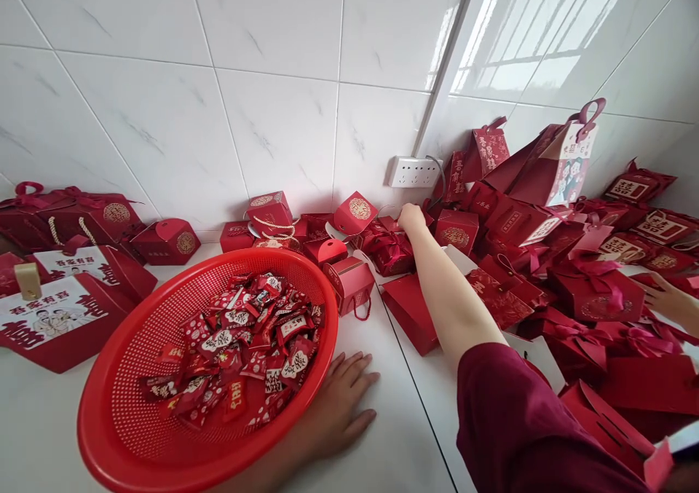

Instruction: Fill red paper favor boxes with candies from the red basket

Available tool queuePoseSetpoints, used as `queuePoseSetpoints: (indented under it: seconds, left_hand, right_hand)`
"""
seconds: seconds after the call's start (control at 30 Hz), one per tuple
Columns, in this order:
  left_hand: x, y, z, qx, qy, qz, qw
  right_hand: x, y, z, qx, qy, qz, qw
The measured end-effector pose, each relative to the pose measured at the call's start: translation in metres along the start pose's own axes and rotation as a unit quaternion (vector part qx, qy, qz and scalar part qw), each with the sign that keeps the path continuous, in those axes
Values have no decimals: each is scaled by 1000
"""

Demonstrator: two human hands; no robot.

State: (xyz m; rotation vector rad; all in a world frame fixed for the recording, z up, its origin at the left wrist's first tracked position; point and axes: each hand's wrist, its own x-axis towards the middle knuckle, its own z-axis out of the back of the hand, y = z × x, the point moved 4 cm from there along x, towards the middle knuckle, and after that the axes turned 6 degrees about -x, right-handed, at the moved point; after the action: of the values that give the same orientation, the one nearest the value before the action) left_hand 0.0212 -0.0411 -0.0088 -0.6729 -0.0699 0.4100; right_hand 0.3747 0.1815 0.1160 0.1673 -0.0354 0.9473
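My left hand (349, 402) lies on the white tabletop with its fingers spread, at the lower right rim of a red plastic basket (322, 376). Its forearm passes beneath the basket. Small red wrapped candies (240, 347) with pale lettering lie in the basket. A bare arm in a maroon sleeve reaches forward to my right hand (412, 218), which is among red gift boxes near the wall. Its fingers curl down and are mostly hidden; what they touch cannot be made out. Just below it sits a dark red box with a ribbon (390, 249).
Red gift boxes (595, 289) crowd the right side. Red bags with white labels (54, 311) stand at the left. A power strip (415, 172) is on the tiled wall. Another person's hand (669, 300) shows at the right edge. Something red and dark is cut off at the lower right corner.
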Motion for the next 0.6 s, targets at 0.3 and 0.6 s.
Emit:
queuePoseSetpoints:
  seconds: [0.3, 0.6]
  left_hand:
    - [3, 2, 6, -51, -40, -14, 998]
    - [-1, 20, 11, -159, -226, 12, 961]
  right_hand:
    - [-64, -8, 85, 55, -213, 45, 975]
    - [-233, -18, 128, 242, -167, 233, 927]
